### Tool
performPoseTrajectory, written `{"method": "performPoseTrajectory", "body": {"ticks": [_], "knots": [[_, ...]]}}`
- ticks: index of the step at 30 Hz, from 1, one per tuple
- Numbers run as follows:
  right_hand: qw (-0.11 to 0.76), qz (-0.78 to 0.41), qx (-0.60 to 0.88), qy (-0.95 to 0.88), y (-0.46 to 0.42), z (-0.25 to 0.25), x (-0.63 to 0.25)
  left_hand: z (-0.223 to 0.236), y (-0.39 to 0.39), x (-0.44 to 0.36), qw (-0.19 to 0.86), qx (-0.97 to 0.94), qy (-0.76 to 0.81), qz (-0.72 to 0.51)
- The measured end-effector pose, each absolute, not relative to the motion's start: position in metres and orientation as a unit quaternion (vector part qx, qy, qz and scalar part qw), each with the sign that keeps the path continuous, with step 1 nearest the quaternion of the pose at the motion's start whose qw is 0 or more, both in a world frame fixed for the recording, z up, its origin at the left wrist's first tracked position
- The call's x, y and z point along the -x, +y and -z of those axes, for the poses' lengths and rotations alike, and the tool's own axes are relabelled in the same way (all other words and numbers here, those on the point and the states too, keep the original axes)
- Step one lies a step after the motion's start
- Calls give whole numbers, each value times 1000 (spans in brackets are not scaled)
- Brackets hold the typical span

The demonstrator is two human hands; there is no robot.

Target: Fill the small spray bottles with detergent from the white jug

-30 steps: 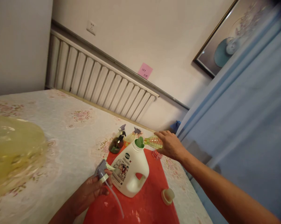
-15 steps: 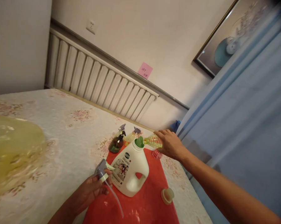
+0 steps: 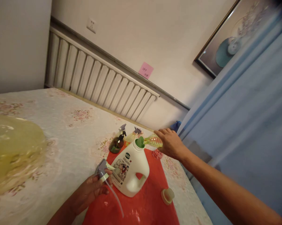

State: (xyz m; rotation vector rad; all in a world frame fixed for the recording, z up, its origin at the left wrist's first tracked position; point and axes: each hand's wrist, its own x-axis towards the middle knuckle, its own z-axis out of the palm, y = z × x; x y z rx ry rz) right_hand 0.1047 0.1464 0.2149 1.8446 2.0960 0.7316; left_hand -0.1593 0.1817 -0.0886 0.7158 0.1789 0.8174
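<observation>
My left hand [image 3: 90,189] is closed round a grey spray trigger head [image 3: 101,170], whose clear dip tube hangs down to the right. My right hand [image 3: 170,143] grips a clear ribbed bottle [image 3: 154,141] holding yellowish liquid. That bottle lies tilted nearly sideways, its neck at the green mouth of a large white jug [image 3: 133,170]. The jug stands uncapped on a red mat [image 3: 141,215], with a printed label and a moulded handle. To its right lies a pale cap [image 3: 167,196].
Behind the jug stand a dark pump bottle [image 3: 116,143] and two spray bottles with grey heads. A pinkish-red object [image 3: 157,154] sits below my right hand. A large yellow translucent container [image 3: 14,153] occupies the left. A blue curtain [image 3: 239,131] hangs at right.
Almost nothing differs. The ribbed bottle stays tilted at the jug's mouth, and my left hand keeps the spray head in the same place.
</observation>
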Motion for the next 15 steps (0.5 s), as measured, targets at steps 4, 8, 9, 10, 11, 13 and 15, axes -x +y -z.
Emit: {"method": "performPoseTrajectory", "body": {"ticks": [4, 8, 9, 10, 11, 13, 15], "knots": [[137, -256, -633, 718, 146, -217, -102, 87, 181, 160, 853, -342, 81, -386], [139, -262, -628, 719, 147, -217, -101, 89, 182, 160, 855, -339, 78, -384], [139, -265, -626, 720, 147, -217, -101, 90, 182, 160, 855, -339, 78, -384], [139, -266, -624, 721, 147, -217, -100, 90, 182, 160, 855, -340, 77, -384], [140, -268, -623, 722, 147, -217, -100, 89, 182, 161, 854, -342, 77, -384], [141, -271, -619, 724, 148, -218, -99, 88, 182, 161, 853, -344, 78, -385], [140, -277, -615, 725, 148, -218, -98, 86, 181, 161, 852, -343, 81, -387]]}}
